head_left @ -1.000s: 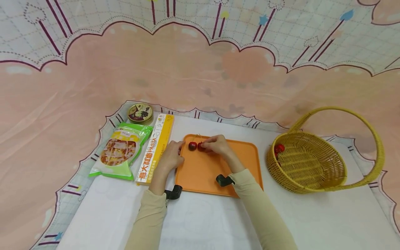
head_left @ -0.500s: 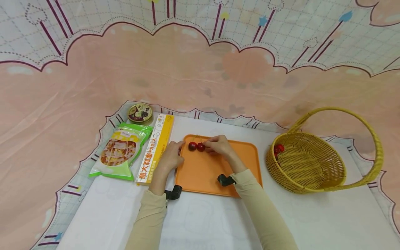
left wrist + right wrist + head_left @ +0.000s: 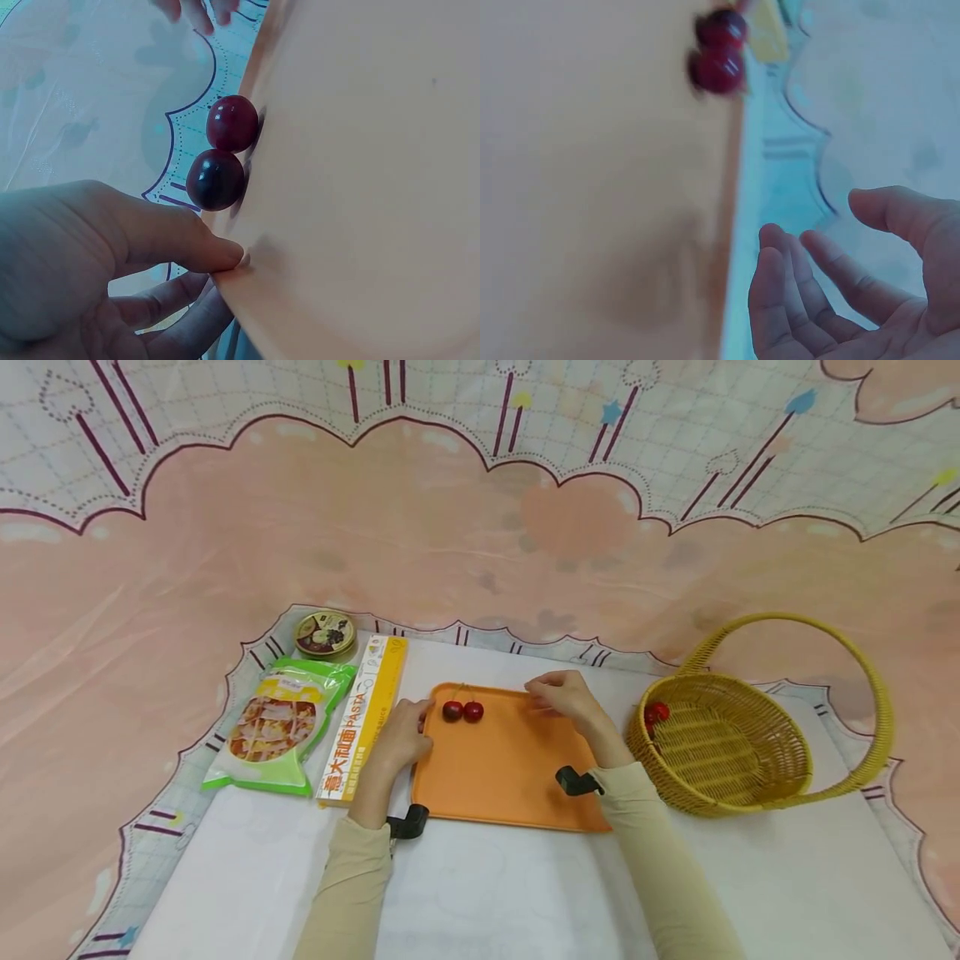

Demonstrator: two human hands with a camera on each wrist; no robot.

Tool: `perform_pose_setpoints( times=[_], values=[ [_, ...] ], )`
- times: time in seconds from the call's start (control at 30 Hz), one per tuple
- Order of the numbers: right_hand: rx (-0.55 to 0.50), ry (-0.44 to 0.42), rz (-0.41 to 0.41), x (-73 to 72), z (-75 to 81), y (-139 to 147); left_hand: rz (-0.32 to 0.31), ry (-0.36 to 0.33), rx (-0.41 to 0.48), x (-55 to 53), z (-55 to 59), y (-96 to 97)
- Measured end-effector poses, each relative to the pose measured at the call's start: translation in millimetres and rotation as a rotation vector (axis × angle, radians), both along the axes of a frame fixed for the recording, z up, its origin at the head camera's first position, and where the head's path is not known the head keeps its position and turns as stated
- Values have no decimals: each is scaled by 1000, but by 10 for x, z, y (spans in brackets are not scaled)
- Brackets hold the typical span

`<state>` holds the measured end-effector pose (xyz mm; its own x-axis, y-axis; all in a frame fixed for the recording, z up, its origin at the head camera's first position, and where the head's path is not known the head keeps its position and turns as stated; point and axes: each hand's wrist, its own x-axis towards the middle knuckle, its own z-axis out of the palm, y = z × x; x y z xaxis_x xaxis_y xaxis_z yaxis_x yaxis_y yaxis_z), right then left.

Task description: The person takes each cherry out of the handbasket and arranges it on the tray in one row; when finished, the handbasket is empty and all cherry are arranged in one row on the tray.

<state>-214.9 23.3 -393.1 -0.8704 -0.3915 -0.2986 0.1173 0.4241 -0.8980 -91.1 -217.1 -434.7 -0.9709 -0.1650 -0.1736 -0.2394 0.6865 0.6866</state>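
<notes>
Two dark red cherries (image 3: 473, 712) with joined stems lie side by side at the back left of an orange tray (image 3: 495, 777). My left hand (image 3: 403, 739) grips the tray's left rim, and in the left wrist view its thumb (image 3: 214, 251) presses on the edge with fingers outside it. Over the back right part of the tray is my right hand (image 3: 573, 700), apart from the cherries. Its fingers are loosely bent with nothing between them in the right wrist view, where the cherries (image 3: 721, 69) look blurred.
Right of the tray stands a yellow wicker basket (image 3: 780, 747) with a tall handle and some red cherries (image 3: 657, 712) inside. To the left lie a pasta box (image 3: 363, 718), a green-edged food bag (image 3: 277, 727) and a round tin (image 3: 326, 633). A patterned cloth hangs behind.
My right hand has let go of the right-hand cherry and moved right, away from the pair. The left hand stays on the tray's rim. The head view has shifted slightly.
</notes>
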Motion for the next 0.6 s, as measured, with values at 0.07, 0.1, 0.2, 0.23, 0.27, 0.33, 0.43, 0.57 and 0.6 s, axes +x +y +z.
perform_pose_setpoints(
  times=[0.07,0.1,0.2,0.23,0.27,0.33,0.43,0.57,0.6],
  values=[
    [8,1,-2,-48,73,128,-1,0,-6,2,1,-11],
    [16,5,-3,-74,106,197,-1,-1,-7,3,5,-15],
    [36,2,-11,-164,196,424,-1,-6,-7,3,11,-19],
    [39,4,-16,-188,228,501,0,-10,-7,4,10,-20],
    [47,13,-21,-212,255,577,1,-11,-8,5,8,-21],
    [60,50,-37,-256,308,733,3,-14,-7,4,1,-21],
    [66,128,-64,-296,360,964,7,-12,1,2,-5,-19],
    [46,180,-81,-339,369,1283,3,-5,8,3,-1,-12],
    [30,179,-86,-349,362,1358,4,-4,9,3,2,-9]
  ],
)
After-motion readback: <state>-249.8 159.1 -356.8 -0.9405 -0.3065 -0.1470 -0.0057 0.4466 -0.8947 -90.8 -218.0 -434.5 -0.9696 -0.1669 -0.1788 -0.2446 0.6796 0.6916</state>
